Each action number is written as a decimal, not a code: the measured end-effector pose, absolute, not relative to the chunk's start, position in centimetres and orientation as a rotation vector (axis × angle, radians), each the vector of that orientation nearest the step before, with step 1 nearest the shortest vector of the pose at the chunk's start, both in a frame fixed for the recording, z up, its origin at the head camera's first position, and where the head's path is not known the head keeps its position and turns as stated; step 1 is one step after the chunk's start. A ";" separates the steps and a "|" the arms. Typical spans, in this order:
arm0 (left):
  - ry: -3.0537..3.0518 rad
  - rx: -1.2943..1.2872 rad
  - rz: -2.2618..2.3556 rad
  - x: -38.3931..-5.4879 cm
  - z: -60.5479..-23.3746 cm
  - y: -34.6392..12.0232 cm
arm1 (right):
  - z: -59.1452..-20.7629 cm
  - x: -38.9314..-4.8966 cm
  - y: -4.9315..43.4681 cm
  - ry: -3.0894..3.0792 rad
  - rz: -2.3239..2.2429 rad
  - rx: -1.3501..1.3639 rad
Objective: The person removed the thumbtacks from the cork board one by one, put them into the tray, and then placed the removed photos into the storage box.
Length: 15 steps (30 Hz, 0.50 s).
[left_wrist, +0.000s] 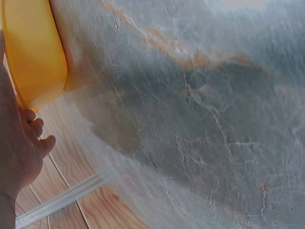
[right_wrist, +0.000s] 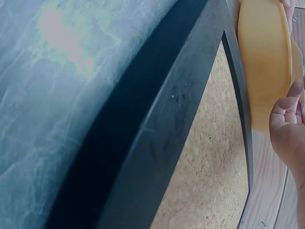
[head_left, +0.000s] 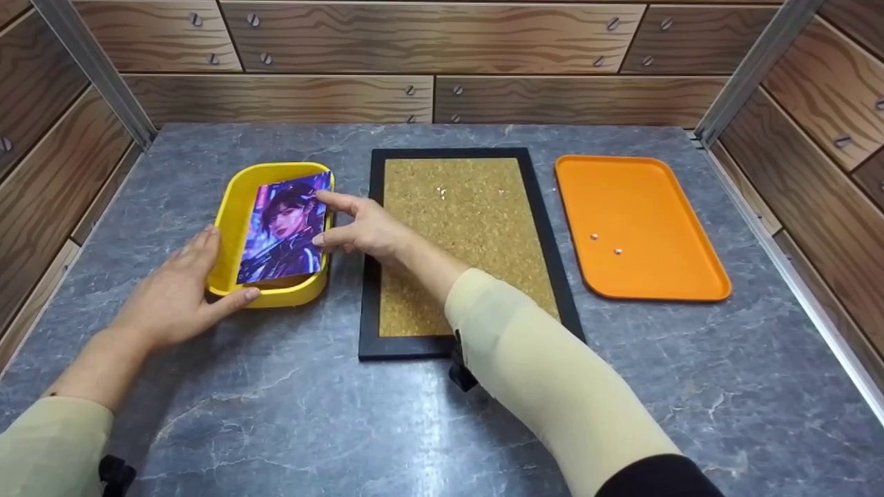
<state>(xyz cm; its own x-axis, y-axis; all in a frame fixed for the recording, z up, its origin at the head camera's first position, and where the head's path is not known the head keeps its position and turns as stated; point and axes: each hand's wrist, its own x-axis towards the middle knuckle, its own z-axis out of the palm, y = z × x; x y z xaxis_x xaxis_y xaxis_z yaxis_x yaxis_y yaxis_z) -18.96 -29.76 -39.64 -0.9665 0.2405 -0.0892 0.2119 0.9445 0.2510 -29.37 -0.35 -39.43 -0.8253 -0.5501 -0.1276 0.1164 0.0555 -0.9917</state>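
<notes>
A purple-and-blue picture card [head_left: 286, 228], printed with a figure holding a rifle, lies slanted in a yellow tray [head_left: 231, 200], its right edge over the tray's right rim. My right hand [head_left: 366, 226] pinches that right edge, index finger towards the top and thumb lower down. In the right wrist view its other fingers curl beside the yellow wall. My left hand [head_left: 173, 293] rests against the tray's near-left corner, fingers along the left side and thumb at the front rim. Most of that hand falls outside the left wrist view.
A black-framed cork board [head_left: 469, 241] lies in the middle under my right forearm, with tiny white bits [head_left: 441, 193] near its top. An orange tray [head_left: 656, 228] on the right holds two small shiny pieces [head_left: 606, 244]. Wood-patterned walls [head_left: 428, 41] enclose the grey marbled table [head_left: 297, 414].
</notes>
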 end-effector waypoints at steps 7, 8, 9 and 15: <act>3.003 0.383 0.390 -18.9 -39.7 -29.8 | -39.6 -29.4 -0.5 1.903 -1.778 -0.445; 3.003 0.383 0.391 -18.9 -39.8 -29.9 | -39.7 -29.4 -0.5 1.909 -1.771 -0.450; 3.001 0.382 0.395 -18.9 -39.8 -29.9 | -39.7 -29.4 -0.6 1.914 -1.765 -0.452; 3.007 0.384 0.401 -18.9 -39.8 -30.0 | -39.7 -29.3 -0.8 1.902 -1.762 -0.469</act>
<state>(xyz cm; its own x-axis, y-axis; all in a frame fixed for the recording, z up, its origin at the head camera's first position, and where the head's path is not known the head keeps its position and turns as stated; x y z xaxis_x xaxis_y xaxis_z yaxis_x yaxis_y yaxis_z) -18.89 -29.97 -39.79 -0.9651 0.2574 -0.0490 0.2356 0.9341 0.2682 -29.32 -0.84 -39.71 -0.8149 -0.5655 -0.1269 0.0834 0.1022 -0.9913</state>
